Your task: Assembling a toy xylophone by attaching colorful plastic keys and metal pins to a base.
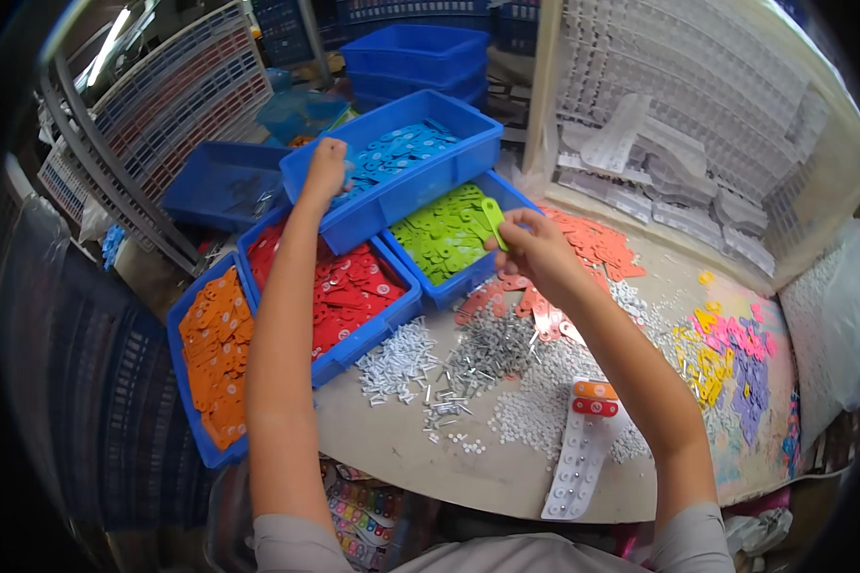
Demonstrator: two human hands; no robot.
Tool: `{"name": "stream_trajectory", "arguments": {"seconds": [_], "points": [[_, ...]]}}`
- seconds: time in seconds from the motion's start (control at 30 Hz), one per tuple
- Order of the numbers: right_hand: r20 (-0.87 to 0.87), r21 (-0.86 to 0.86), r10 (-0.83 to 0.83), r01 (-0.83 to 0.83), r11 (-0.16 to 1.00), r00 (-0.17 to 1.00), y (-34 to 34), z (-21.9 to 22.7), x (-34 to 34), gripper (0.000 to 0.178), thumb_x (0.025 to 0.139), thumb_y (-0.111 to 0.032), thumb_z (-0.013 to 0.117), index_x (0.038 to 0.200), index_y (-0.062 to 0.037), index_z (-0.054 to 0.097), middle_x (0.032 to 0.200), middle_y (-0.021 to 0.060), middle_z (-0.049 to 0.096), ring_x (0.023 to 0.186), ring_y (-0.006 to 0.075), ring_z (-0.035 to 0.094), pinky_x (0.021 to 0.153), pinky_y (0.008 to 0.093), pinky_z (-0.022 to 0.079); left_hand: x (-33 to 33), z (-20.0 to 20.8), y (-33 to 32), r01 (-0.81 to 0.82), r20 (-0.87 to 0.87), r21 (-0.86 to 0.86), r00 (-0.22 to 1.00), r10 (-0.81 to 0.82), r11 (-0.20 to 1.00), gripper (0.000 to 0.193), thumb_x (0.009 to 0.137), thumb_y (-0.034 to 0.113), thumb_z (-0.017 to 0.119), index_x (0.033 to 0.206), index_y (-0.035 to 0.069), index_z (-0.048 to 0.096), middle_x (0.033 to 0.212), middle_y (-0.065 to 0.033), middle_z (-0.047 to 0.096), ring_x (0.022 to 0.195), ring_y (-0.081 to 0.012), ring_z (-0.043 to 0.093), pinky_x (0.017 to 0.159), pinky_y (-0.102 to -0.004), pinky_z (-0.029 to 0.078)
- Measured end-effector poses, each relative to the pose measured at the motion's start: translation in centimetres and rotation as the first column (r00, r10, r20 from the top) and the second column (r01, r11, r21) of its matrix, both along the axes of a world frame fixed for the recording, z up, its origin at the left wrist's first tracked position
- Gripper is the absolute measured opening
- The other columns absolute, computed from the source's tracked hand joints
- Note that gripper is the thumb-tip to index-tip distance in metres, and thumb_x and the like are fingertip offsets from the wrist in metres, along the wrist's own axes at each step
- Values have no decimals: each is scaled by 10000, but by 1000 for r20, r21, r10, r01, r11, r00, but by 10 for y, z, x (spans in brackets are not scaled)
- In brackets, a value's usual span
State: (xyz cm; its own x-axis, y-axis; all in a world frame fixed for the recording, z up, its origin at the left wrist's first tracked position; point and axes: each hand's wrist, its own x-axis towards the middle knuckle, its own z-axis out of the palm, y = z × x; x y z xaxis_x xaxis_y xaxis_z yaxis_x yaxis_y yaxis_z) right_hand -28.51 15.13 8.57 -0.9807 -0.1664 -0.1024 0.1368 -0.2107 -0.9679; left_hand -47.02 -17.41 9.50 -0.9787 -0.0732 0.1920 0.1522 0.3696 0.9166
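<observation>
My right hand (537, 250) pinches a flat lime-green plastic tab (492, 218) with a rounded end, above the blue bin of matching green tabs (441, 232). My left hand (328, 172) is at the left end of the upper blue bin (398, 202), which holds light-blue tabs (406, 153). Its fingers are curled closed, and what they hold, if anything, is hidden. On the table near me lies a white strip with pegs (570, 465). An orange tab (597, 390) and a red tab (594, 408) sit across its far end.
Left of the table's middle stand bins of red tabs (349, 298) and orange tabs (217, 353). Loose white pins (398, 361), metal pins (492, 351) and coral tabs (592, 244) cover the table. Pink, yellow and purple pieces (750, 387) lie right. A white crate (678, 134) stands behind.
</observation>
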Motion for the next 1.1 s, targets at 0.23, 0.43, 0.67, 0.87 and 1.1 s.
{"name": "stream_trajectory", "arguments": {"seconds": [0.23, 0.43, 0.67, 0.87, 1.1], "points": [[23, -15, -12, 12, 1000, 1000, 54, 27, 160, 180, 1018, -145, 526, 1158, -33, 526, 1019, 144, 701, 778, 132, 654, 622, 248, 513, -29, -16, -25, -50, -194, -89, 980, 32, 995, 402, 916, 80, 570, 1315, 41, 536, 887, -89, 637, 627, -165, 597, 531, -312, 500], [-458, 467, -233, 455, 758, 858, 69, -13, 264, 131, 942, 30, 598, 1017, -17, 502, 1026, 147, 692, 845, 149, 635, 740, 276, 510, 38, 16, 3, -48, -385, 31, 921, 56, 998, 260, 990, 176, 621, 1179, -1, 595, 973, -76, 725, 878, -149, 705, 689, -252, 527], [-645, 550, -143, 587, 594, 750, 86, -45, 324, 338, 751, 157, 663, 972, -40, 500, 1020, 134, 652, 806, 331, 573, 711, 401, 480, 278, -1, 141, 479, -104, 155, 878, -468, 864, 68, 928, 33, 633, 988, 34, 602, 928, -24, 612, 830, -107, 595, 728, -263, 512], [-657, 610, -25, 551, 570, 753, 88, -44, 345, 303, 769, 111, 675, 942, -53, 488, 994, 131, 626, 846, 327, 553, 744, 407, 466, 370, -27, 172, 458, 240, 491, 747, -621, 741, 116, 920, 69, 677, 969, 7, 591, 833, -18, 604, 771, -84, 591, 673, -232, 476], [-482, 577, -228, 502, 644, 846, 83, -53, 355, 222, 844, 55, 680, 991, -36, 542, 1019, 138, 584, 893, 241, 577, 804, 327, 456, 395, -62, 182, 314, 399, 649, 635, -661, 693, 153, 942, 100, 641, 1026, 19, 543, 840, -146, 701, 698, -205, 704, 540, -257, 528]]}}
